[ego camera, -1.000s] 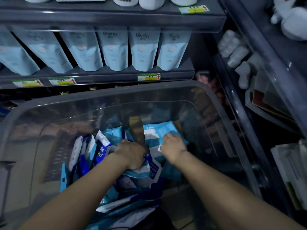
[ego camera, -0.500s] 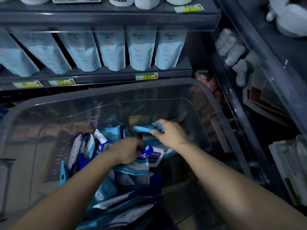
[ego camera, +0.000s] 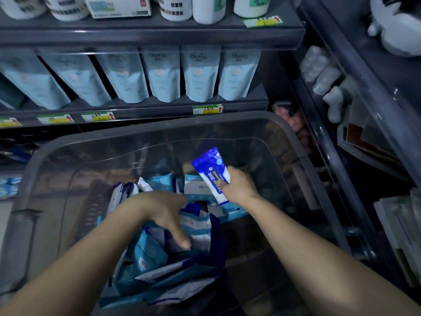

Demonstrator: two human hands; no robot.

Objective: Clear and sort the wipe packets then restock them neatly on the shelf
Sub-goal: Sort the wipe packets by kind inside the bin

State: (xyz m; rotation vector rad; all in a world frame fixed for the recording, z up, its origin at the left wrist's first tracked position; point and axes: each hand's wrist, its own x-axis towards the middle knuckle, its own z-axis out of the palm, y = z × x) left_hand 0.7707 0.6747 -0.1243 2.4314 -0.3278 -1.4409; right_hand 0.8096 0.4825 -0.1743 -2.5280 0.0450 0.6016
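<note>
Two bare forearms reach in from the bottom edge, down into a clear plastic bin (ego camera: 287, 142). A loose heap of wipe packets (ego camera: 159, 265), light blue, white and dark blue, lies along the bin's left and middle floor, some flat and some leaning on one another.

The left hand (ego camera: 167, 214) hangs over the middle of the heap, palm down, fingers nearly straight and spread, holding nothing. Its fingertips (ego camera: 185, 244) point at a white packet below, and I cannot tell whether they touch it.

A little farther in, the right hand (ego camera: 239, 188) has its fingers and thumb curled round the lower end of a single blue-and-white packet (ego camera: 209, 171). This packet is lifted above the heap, tilted with its dark blue end up and away from the person.

Beyond the bin's far rim runs a dark lower shelf (ego camera: 148, 109) with yellow-and-green price tags (ego camera: 207, 109) on its front edge. A row of pale blue pouches (ego camera: 200, 76) printed "Giving" stands on it, side by side. Above that, the upper shelf (ego camera: 136, 34) carries white bottles (ego camera: 175, 8) and a small box (ego camera: 118, 6). To the right a second rack (ego camera: 337, 53) holds small pale bottles (ego camera: 317, 69).
</note>
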